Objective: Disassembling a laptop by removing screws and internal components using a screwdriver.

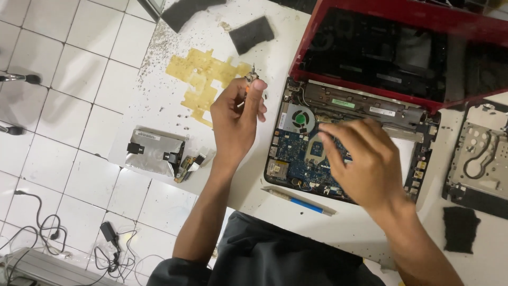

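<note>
Orange-handled and slim, a small screwdriver (247, 85) sits upright in the left hand (235, 119), pinched narrow between thumb and fingers, lifted off the white surface (338, 220), apparently to keep it ready. The right hand (362, 161) rests fingers-down on the blue circuit board (296, 159) of the opened red laptop (370, 58); I cannot tell whether it holds anything. Left lies a silver drive (153, 151); near, a blue pen (299, 201).

A small electronics repair workshop: at centre right of the frame an opened red laptop (365, 79) lies with its blue circuit board (301, 159) bared on a stained white table (159, 95), a removed drive (153, 151) at centre left, loose cables (47, 228) on the tiled floor (63, 69) lower left.
</note>
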